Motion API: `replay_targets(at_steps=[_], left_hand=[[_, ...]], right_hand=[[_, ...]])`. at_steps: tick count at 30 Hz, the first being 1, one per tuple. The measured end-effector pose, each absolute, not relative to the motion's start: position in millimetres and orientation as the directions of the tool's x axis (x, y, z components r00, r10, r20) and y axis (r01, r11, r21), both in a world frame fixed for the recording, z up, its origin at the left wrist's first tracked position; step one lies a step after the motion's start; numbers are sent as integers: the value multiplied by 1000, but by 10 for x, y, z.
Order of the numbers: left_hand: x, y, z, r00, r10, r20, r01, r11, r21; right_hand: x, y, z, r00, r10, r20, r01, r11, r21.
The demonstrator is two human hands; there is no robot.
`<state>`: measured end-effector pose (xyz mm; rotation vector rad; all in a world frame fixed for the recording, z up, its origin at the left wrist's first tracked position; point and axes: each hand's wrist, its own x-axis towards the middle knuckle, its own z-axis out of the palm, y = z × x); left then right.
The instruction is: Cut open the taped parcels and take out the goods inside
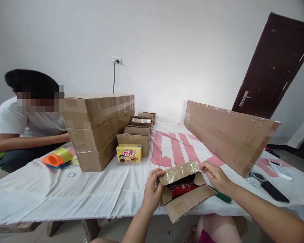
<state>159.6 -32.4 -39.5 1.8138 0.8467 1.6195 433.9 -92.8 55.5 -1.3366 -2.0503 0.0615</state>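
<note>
A small cardboard box [184,202] is at the front edge of the table with its flaps spread apart. Inside it lies a red and dark printed packet [183,190], partly hidden by the flaps. My left hand [152,189] is closed on the box's left side, the thumb near the corner of the taped back flap. At the other end of that flap, my right hand [216,175] pinches its corner. A green object [221,195] shows partly behind the box, beneath my right forearm.
Stacked sealed cartons [91,135] stand left, beside a row of opened boxes [135,138] and a yellow snack box [129,153]. A cardboard panel [228,131] stands right. Orange and yellow items [57,158] lie near a seated person [27,121]; a black strip [275,191] lies right.
</note>
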Motion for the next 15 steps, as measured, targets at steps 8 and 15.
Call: replay_targets(at_steps=[8,15], left_hand=[[1591,-330,-407,71,750,657,111,-661,742],[1552,-325,-411,109,752,650,121,-659,742]], right_hand=[[4013,-893,542,-370,790,489,697,584,-416],[4043,-863,448,-255,835,488,539,541,-645]])
